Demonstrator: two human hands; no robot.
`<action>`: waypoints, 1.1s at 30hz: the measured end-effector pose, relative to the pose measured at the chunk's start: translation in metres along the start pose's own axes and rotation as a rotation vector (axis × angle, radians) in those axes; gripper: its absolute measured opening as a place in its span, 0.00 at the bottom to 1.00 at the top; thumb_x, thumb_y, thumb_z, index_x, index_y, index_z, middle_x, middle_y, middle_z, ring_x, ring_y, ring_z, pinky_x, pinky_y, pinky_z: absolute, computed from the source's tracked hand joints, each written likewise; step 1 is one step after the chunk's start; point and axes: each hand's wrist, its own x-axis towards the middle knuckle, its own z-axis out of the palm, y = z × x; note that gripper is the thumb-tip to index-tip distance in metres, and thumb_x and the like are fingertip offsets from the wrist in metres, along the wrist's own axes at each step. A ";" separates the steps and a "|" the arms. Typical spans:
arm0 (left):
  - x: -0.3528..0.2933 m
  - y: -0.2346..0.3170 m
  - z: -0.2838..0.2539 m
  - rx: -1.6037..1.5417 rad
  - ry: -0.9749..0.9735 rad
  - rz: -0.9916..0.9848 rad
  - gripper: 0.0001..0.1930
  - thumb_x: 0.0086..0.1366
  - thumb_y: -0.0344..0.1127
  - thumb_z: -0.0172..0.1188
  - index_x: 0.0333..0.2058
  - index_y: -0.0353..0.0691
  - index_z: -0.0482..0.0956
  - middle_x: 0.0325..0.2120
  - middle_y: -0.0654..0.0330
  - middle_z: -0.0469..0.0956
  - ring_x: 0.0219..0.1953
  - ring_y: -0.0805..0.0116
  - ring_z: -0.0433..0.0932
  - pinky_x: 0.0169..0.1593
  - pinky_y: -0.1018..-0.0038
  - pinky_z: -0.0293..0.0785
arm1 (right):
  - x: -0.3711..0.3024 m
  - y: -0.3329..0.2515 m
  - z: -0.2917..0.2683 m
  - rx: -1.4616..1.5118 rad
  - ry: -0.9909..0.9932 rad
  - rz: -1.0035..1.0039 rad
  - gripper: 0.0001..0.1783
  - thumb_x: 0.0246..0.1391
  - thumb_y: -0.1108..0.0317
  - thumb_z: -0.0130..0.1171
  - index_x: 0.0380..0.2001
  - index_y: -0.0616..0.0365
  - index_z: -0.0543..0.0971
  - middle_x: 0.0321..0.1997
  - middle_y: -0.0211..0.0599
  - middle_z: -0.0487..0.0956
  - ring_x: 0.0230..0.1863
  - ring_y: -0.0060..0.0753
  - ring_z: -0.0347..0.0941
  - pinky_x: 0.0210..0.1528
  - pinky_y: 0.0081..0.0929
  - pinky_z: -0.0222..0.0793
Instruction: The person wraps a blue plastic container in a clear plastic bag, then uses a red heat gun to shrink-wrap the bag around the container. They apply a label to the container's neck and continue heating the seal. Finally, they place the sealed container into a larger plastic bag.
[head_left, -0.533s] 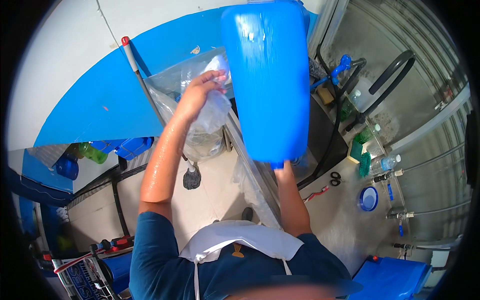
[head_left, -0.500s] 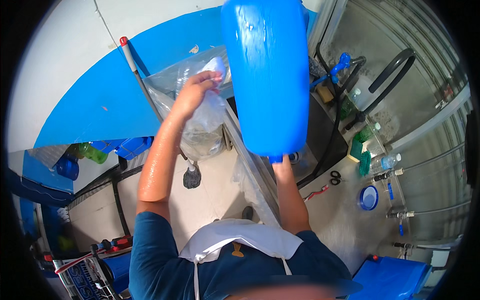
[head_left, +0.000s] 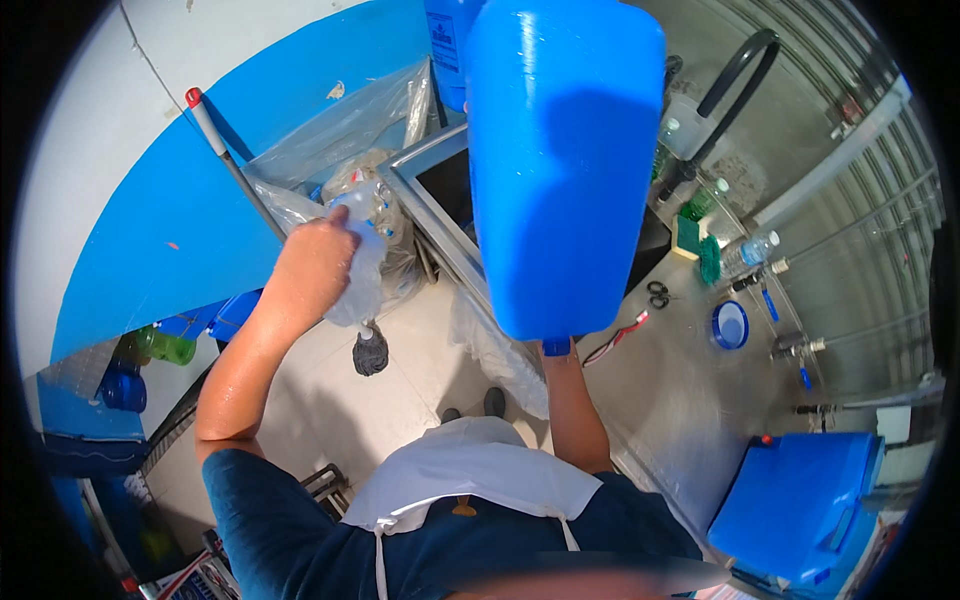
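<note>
A large blue water jug (head_left: 565,190) is held up over the sink edge. A small blue spout (head_left: 556,346) is at its near end. My right hand is behind the jug with its fingers hidden; only the wrist (head_left: 563,368) shows below it. Off to the left, my wet left hand (head_left: 315,268) is closed on a crumpled, translucent plastic sheet (head_left: 358,290), which hangs down past the fingers. Beyond that hand is a clear plastic bag (head_left: 385,185) filled with what look like used plastics.
The steel counter (head_left: 680,420) on the right carries scissors (head_left: 658,294), a red-handled tool (head_left: 615,338), a round blue lid (head_left: 731,325), a sponge (head_left: 686,238) and several bottles. Another blue jug (head_left: 790,505) stands near right. A mop (head_left: 370,352) stands on the floor; its pole leans leftward.
My left hand has come back toward me and to the left with the plastic, away from the clear bag. The jug has shifted slightly right and nearer. My view has turned a little.
</note>
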 end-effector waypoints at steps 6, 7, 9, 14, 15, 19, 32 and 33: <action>-0.006 0.057 -0.052 -0.332 -0.254 0.420 0.11 0.46 0.22 0.56 0.31 0.32 0.80 0.38 0.44 0.77 0.37 0.45 0.79 0.42 0.58 0.75 | -0.087 -0.017 -0.035 -0.019 0.136 -0.132 0.10 0.53 0.76 0.50 0.40 0.55 0.73 0.23 0.26 0.72 0.18 0.17 0.65 0.18 0.18 0.62; -0.003 0.067 -0.058 -0.370 -0.301 0.440 0.12 0.46 0.22 0.55 0.32 0.32 0.81 0.39 0.44 0.77 0.38 0.46 0.79 0.43 0.59 0.75 | -0.102 -0.023 -0.042 -0.021 0.160 -0.157 0.10 0.53 0.76 0.50 0.40 0.55 0.73 0.23 0.26 0.72 0.18 0.17 0.65 0.18 0.18 0.62; 0.007 0.083 -0.069 -0.509 -0.268 0.540 0.16 0.48 0.21 0.52 0.36 0.33 0.82 0.41 0.45 0.78 0.42 0.47 0.79 0.45 0.60 0.75 | -0.132 -0.039 -0.053 -0.033 0.197 -0.214 0.10 0.53 0.76 0.50 0.40 0.55 0.73 0.23 0.26 0.72 0.18 0.17 0.65 0.18 0.18 0.62; 0.066 0.109 -0.099 -0.719 -0.350 0.638 0.24 0.50 0.19 0.49 0.48 0.37 0.78 0.50 0.49 0.76 0.47 0.55 0.77 0.47 0.65 0.74 | -0.210 -0.110 -0.083 -0.078 0.296 -0.368 0.10 0.52 0.77 0.50 0.39 0.55 0.73 0.23 0.26 0.72 0.17 0.17 0.65 0.18 0.17 0.62; 0.080 0.117 -0.101 -0.739 -0.396 0.593 0.27 0.51 0.20 0.50 0.53 0.38 0.76 0.51 0.50 0.75 0.46 0.58 0.77 0.46 0.66 0.75 | -0.226 -0.127 -0.089 -0.092 0.317 -0.398 0.10 0.52 0.77 0.50 0.39 0.55 0.73 0.23 0.26 0.72 0.17 0.17 0.65 0.18 0.17 0.62; 0.122 0.146 -0.078 -0.678 -0.384 0.406 0.37 0.52 0.24 0.54 0.64 0.42 0.61 0.54 0.46 0.72 0.49 0.57 0.75 0.49 0.67 0.73 | -0.278 -0.179 -0.105 -0.121 0.399 -0.498 0.10 0.52 0.77 0.50 0.39 0.55 0.73 0.23 0.26 0.72 0.17 0.17 0.65 0.17 0.17 0.62; 0.186 0.145 0.030 -0.701 -0.841 0.415 0.41 0.46 0.26 0.62 0.63 0.34 0.60 0.51 0.47 0.74 0.51 0.61 0.76 0.45 0.66 0.77 | -0.304 -0.173 -0.142 -0.091 0.470 -0.544 0.11 0.50 0.79 0.49 0.37 0.55 0.73 0.23 0.27 0.72 0.17 0.17 0.65 0.17 0.16 0.62; 0.182 0.138 0.034 -0.787 -0.892 0.404 0.40 0.46 0.25 0.61 0.63 0.34 0.61 0.51 0.47 0.74 0.51 0.61 0.75 0.46 0.66 0.77 | -0.300 -0.169 -0.145 -0.076 0.288 -0.587 0.10 0.50 0.79 0.49 0.36 0.54 0.72 0.23 0.27 0.71 0.17 0.17 0.64 0.17 0.16 0.61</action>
